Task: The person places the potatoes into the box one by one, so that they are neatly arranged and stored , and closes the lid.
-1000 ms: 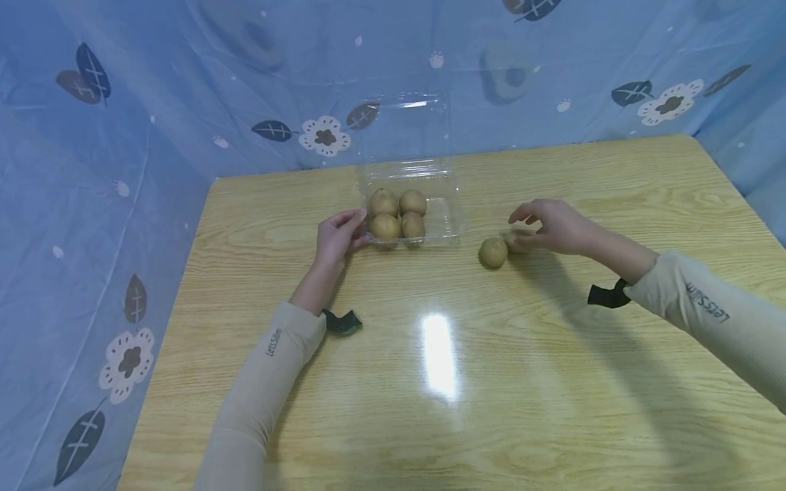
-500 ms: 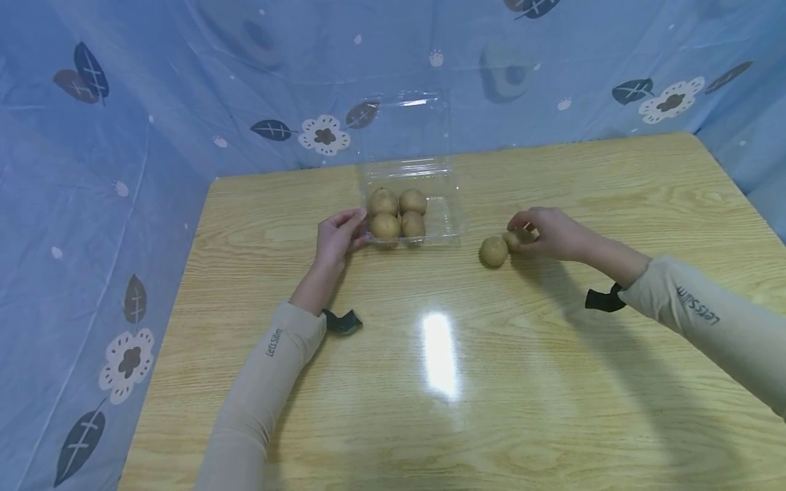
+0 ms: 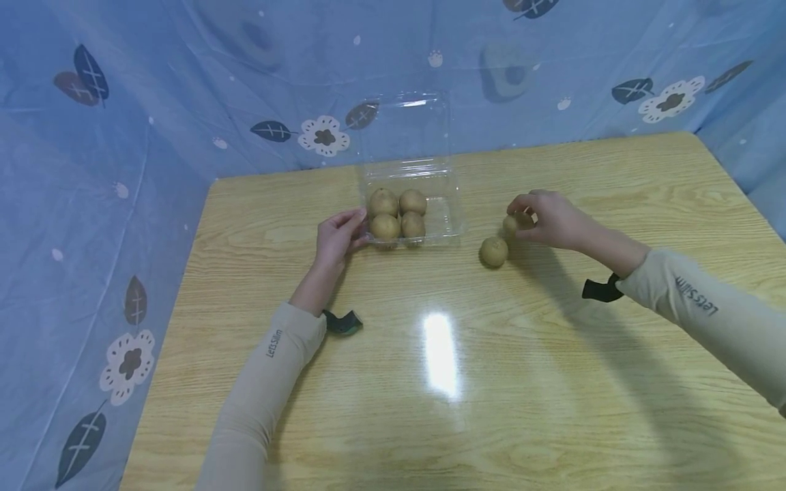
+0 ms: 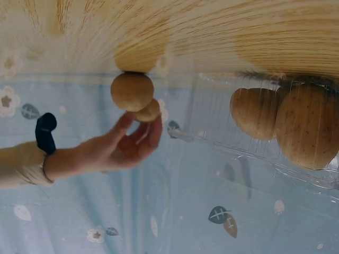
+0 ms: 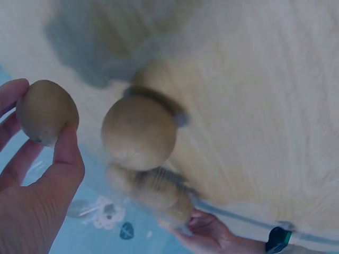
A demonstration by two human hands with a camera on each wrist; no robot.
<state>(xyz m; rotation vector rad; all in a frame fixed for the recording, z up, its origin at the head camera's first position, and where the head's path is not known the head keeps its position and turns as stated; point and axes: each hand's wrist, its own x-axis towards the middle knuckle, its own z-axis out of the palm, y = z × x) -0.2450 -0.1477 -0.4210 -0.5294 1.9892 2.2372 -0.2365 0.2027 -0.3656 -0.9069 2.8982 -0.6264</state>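
A clear plastic clamshell box (image 3: 445,218) stands open on the wooden table, with several round brown fruits (image 3: 398,213) in its left part. My left hand (image 3: 336,236) holds the box's left front corner. My right hand (image 3: 548,218) pinches one brown fruit (image 3: 513,222) between thumb and fingers, lifted just off the table; the right wrist view shows it plainly (image 5: 46,112). Another brown fruit (image 3: 493,251) lies on the table just left of and below that hand, also seen in the wrist views (image 5: 139,132) (image 4: 132,91).
The wooden table (image 3: 467,354) is hemmed in by a blue flower-print sheet (image 3: 123,136) at the back and left. The box's lid (image 3: 408,126) stands upright behind it. Black wrist straps (image 3: 341,321) (image 3: 600,289) hang from both sleeves.
My right hand closed its fingers on the further fruit and lifted it slightly off the table, up and toward the box. The left hand and the box stayed still.
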